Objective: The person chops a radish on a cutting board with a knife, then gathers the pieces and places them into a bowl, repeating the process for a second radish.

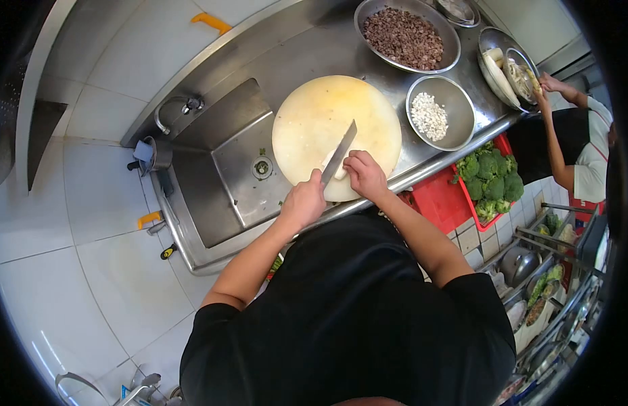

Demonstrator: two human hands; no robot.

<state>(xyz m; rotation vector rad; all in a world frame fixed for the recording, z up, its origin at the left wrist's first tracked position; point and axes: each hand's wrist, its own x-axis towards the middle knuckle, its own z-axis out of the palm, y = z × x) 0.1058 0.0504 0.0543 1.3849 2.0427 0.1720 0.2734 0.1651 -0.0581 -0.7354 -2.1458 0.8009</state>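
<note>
My left hand [304, 201] is closed round the handle of a kitchen knife [341, 151], its blade pointing up and to the right over a round, pale yellow chopping board [304, 122]. With curled fingers, my right hand [366, 176] presses a white piece of food [339, 173] against the board, close beside the blade. The kind of food cannot be made out, and my fingers hide part of it. Right of the board, a steel bowl [463, 115] holds small white diced pieces [429, 116].
A steel sink [199, 183] with a tap [191, 105] lies left of the board. Behind stands a bowl of chopped brownish-purple food [403, 39]. At right, another person's hands [545, 86] hold a bowl of pale vegetables [498, 73]. Below is a red crate [488, 222] of broccoli [490, 177].
</note>
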